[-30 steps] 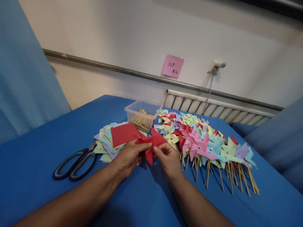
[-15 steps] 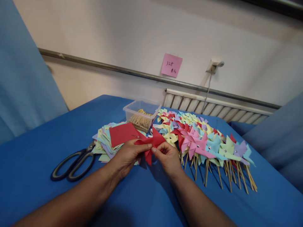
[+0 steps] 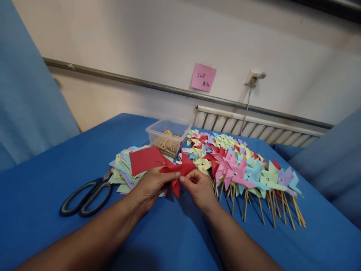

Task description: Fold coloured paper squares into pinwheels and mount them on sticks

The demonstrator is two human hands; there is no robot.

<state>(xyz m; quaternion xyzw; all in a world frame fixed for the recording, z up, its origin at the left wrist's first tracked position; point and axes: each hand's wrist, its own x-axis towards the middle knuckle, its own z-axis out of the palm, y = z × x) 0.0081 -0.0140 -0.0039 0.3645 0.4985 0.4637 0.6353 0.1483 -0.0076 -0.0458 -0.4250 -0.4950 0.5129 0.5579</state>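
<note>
Left hand [image 3: 153,185] and right hand [image 3: 200,189] pinch red folded-paper pinwheel [image 3: 186,164] together, grip unchanged from 0.5 s ago; shaping seemingly no further along. Multicoloured paper pinwheels [image 3: 235,167], 3 o'clock.

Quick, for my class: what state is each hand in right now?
Left hand: closed, pinching the red, pointed, folded-paper pinwheel.
Right hand: closed, pinching the same pinwheel near its middle.

Scissors [image 3: 102,181]: one. Tub [image 3: 154,136]: one. Pinwheels [image 3: 236,170]: overlapping, uncountable.
</note>
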